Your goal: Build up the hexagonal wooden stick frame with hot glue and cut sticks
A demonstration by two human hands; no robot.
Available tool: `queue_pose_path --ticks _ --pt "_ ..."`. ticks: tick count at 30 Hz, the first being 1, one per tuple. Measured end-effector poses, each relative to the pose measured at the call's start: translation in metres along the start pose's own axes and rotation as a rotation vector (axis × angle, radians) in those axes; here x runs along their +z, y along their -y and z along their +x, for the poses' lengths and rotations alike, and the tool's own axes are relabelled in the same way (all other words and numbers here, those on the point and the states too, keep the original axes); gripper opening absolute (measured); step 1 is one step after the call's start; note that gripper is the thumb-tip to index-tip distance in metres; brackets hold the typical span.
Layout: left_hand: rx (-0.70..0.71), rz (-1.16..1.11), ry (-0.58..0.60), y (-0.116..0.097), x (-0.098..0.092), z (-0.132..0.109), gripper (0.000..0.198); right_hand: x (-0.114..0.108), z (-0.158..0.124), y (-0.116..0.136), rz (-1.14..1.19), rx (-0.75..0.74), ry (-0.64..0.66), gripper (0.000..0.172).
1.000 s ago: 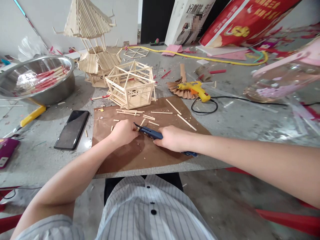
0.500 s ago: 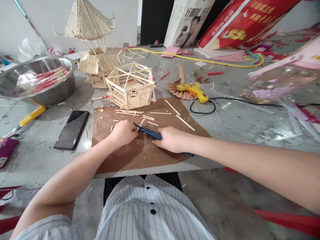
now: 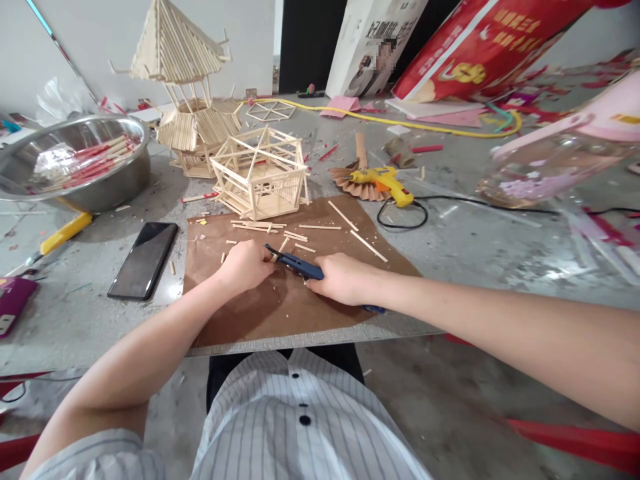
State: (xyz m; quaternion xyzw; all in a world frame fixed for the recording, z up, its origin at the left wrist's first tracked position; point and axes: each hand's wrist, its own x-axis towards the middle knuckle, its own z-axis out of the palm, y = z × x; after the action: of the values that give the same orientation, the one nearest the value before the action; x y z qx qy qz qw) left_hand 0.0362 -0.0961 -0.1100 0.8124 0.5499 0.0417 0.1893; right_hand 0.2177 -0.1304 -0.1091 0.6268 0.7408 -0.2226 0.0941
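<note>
My right hand (image 3: pixel 345 278) is wrapped round a blue utility knife (image 3: pixel 297 265) whose tip points left toward my left hand (image 3: pixel 246 265). My left hand is closed in a pinch on a thin wooden stick (image 3: pixel 281 248), pressing it against the brown cutting sheet (image 3: pixel 260 310), right at the knife tip. Several loose wooden sticks (image 3: pixel 369 245) lie scattered on the sheet beyond my hands. A hexagonal frame of sticks (image 3: pixel 261 172) stands at the sheet's far edge.
A stick pagoda (image 3: pixel 183 87) stands behind the frame. To the left are a black phone (image 3: pixel 145 259), a steel bowl (image 3: pixel 115 177) with red sticks and a yellow-handled tool (image 3: pixel 65 233). A yellow glue gun (image 3: pixel 383 181) with black cord lies right of centre. A clear jar (image 3: pixel 555 167) sits far right.
Both hands stay almost where they were, with knife and stick held the same way. The view has shifted slightly.
</note>
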Motion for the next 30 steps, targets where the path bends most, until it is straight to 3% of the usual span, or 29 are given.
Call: queue_pose_path --ticks 25,30 --pt "0.038 -0.019 -0.038 0.004 0.002 -0.001 0.018 0.004 0.001 -0.002 0.035 -0.024 -0.030 0.029" --pt "0.041 -0.039 -0.040 0.004 0.001 0.000 0.022 0.011 0.000 -0.002 0.069 -0.030 -0.084 0.028"
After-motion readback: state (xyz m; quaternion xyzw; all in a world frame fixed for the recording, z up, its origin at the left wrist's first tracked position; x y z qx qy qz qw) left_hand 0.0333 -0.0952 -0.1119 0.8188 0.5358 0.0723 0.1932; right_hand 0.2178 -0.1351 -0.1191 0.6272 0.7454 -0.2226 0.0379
